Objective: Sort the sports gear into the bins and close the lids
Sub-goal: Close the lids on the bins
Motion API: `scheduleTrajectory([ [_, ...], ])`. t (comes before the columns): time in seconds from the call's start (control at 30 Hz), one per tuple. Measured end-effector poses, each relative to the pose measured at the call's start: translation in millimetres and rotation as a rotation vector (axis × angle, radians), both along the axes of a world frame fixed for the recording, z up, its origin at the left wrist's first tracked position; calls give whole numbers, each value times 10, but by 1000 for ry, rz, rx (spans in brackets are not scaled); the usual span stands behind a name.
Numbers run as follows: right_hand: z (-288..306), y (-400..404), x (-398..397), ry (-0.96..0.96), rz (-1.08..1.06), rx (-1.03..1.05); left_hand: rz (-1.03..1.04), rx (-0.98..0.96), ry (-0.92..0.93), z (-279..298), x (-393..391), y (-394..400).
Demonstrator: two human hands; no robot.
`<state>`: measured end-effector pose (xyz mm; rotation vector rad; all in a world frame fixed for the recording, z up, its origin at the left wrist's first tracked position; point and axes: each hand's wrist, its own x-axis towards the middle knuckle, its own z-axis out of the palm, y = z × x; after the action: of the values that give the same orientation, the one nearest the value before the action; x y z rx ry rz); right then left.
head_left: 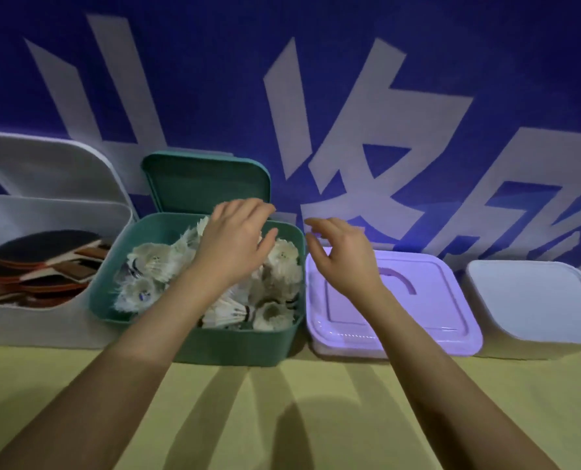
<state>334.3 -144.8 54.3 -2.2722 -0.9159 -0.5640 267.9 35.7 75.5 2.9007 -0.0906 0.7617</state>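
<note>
Four bins stand in a row along the back of a yellow table. From the left: a white bin with its lid raised, holding table tennis paddles; a green bin with its lid tilted up behind it, filled with feather shuttlecocks; a lilac bin with its lid shut, a curved handle recess showing on top; and a second white bin, lid also shut.

The left hand reaches over the green bin, above the shuttlecocks, its fingers loosely spread toward the far rim and grasping nothing that can be seen. The right hand hovers at the gap between the green and lilac bins, over the lilac lid's left edge, fingers relaxed and slightly curved, empty.

Behind the bins hangs a blue banner with large white characters; they are cropped and cannot be read with any certainty. No brand or label shows on the bins.
</note>
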Motion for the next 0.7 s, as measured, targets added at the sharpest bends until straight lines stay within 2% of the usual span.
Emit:
scheduleTrajectory([
  [0.23, 223, 1202, 5, -16, -163, 47, -7, -57, -46, 196, 62, 1085],
  [0.47, 101, 1624, 255, 144, -432, -151, 224, -56, 96, 48, 327, 1682],
  [0.6, -19, 1734, 246, 272, -387, 17, 211, -91, 64, -36, 394, 1789],
  [0.7, -50, 1799, 215, 287, -363, 127, 220, -294, 58, -111, 380, 1789],
])
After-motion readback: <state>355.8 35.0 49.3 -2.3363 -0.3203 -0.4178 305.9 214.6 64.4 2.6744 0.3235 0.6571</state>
